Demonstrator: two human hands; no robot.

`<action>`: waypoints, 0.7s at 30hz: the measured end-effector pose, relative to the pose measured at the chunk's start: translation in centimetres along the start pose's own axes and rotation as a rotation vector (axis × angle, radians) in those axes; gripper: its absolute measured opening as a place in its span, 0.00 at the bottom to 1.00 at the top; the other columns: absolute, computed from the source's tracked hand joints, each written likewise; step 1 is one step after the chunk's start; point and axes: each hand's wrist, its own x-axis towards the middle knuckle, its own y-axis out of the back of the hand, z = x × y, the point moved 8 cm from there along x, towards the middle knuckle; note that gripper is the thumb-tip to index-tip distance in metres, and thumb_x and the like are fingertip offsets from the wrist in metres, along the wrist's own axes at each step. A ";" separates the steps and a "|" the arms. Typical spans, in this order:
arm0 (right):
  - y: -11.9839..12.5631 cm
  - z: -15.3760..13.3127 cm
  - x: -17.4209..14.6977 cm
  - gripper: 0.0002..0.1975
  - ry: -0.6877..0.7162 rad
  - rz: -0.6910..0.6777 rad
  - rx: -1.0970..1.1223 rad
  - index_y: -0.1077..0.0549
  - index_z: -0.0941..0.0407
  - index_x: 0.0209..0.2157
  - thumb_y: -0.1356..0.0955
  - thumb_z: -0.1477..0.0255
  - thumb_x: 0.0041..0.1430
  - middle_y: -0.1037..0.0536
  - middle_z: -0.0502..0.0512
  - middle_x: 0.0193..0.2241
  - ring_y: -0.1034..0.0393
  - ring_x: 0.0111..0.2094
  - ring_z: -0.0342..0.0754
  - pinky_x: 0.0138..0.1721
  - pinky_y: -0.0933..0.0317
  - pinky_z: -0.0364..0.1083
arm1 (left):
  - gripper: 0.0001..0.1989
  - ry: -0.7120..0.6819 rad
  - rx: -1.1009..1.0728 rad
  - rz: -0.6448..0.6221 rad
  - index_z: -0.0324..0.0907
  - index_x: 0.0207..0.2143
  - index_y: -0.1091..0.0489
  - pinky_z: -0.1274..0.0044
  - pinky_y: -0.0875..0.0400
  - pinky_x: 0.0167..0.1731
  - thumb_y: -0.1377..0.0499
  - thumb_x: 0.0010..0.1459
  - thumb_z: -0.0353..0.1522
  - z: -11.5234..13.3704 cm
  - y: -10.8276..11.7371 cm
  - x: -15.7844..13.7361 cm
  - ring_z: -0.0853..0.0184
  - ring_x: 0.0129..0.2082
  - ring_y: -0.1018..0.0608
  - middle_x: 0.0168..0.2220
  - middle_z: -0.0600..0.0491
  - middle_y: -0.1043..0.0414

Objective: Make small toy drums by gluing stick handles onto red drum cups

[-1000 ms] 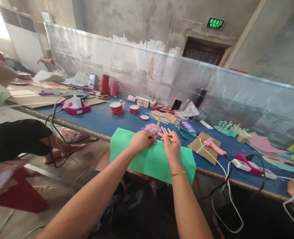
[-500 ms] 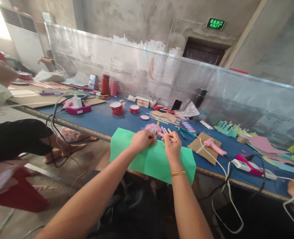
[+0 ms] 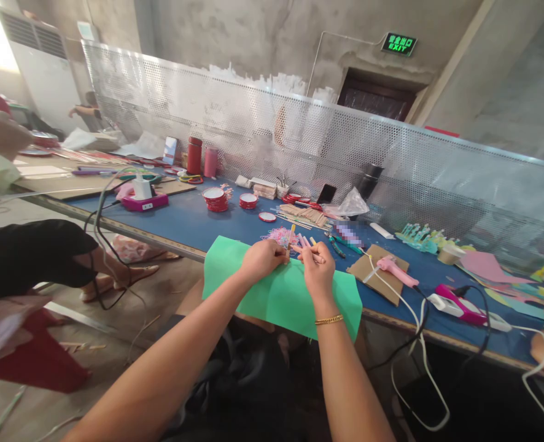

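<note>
One yellow-tipped stick (image 3: 292, 236) — between the two hands (image 3: 265, 260).

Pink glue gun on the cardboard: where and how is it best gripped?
Probably by the handle, the right hand, once free, coming from the near right: this narrow grip slants right and toward the wearer, while the gun's wider head lies over the cardboard.

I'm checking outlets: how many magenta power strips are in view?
2: left strip, left of the green sheet; right strip, right of the glue gun. Others may be hidden.
</note>
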 end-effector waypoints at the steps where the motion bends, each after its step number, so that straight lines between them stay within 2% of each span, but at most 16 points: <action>1: -0.1 0.0 0.0 0.14 0.004 -0.007 -0.010 0.36 0.51 0.24 0.33 0.62 0.61 0.27 0.47 0.21 0.31 0.26 0.47 0.34 0.37 0.45 | 0.09 0.002 -0.003 0.000 0.45 0.29 0.18 0.76 0.44 0.28 0.39 0.57 0.34 0.0 0.0 0.0 0.66 0.29 0.26 0.30 0.53 0.21; 8: 0.3 -0.3 -0.1 0.13 -0.025 0.031 0.017 0.36 0.51 0.23 0.34 0.63 0.60 0.27 0.47 0.20 0.33 0.23 0.46 0.29 0.40 0.44 | 0.09 0.004 0.004 -0.009 0.44 0.30 0.18 0.76 0.45 0.27 0.39 0.57 0.34 0.1 0.0 0.0 0.67 0.29 0.26 0.30 0.53 0.22; 14: 0.0 -0.4 0.0 0.14 -0.006 0.002 0.009 0.37 0.51 0.23 0.34 0.63 0.61 0.27 0.47 0.21 0.31 0.25 0.46 0.32 0.38 0.45 | 0.10 -0.010 0.018 -0.009 0.44 0.30 0.18 0.76 0.43 0.28 0.39 0.57 0.34 0.1 0.0 0.0 0.66 0.31 0.26 0.32 0.52 0.20; 21: 0.4 -0.5 -0.1 0.13 -0.035 0.048 0.032 0.37 0.51 0.22 0.34 0.65 0.59 0.27 0.47 0.20 0.31 0.24 0.47 0.28 0.39 0.44 | 0.10 -0.005 0.000 -0.018 0.45 0.30 0.18 0.76 0.43 0.28 0.40 0.56 0.34 -0.1 -0.2 0.1 0.65 0.31 0.25 0.32 0.52 0.19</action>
